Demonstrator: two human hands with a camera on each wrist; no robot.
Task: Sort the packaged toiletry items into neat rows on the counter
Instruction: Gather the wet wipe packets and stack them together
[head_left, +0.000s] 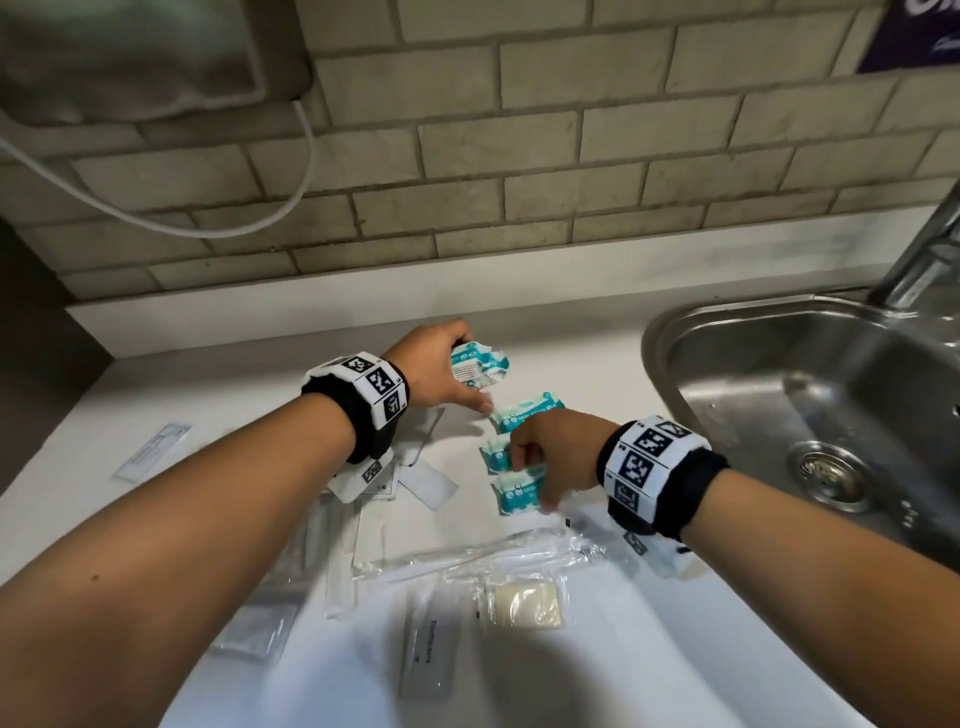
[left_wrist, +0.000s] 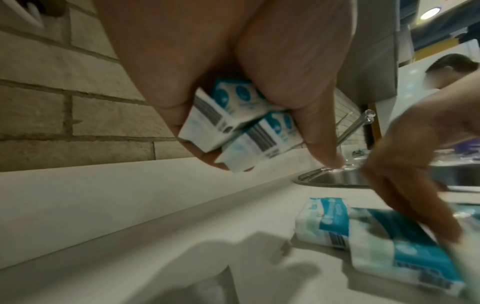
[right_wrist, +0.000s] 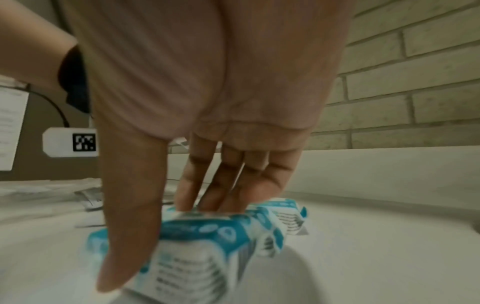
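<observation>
White counter (head_left: 597, 364) under a brick-tiled wall (head_left: 519, 156), steel sink (head_left: 810, 384) to the right. Left hand (head_left: 436, 371) raised at the far side, fingers curled round two teal-and-white packets (left_wrist: 239, 123). Right hand (head_left: 553, 457) nearer, thumb and fingers pinching one teal packet (right_wrist: 197, 242) on the counter, beside two more (head_left: 527, 410). Clear-wrapped sachets (head_left: 415, 566) scattered near and left.

Dim indoor light throughout; soft shadows pool on the desk (head_left: 545, 332), motion blur smears both wrist views, wide-angle edges bend.
</observation>
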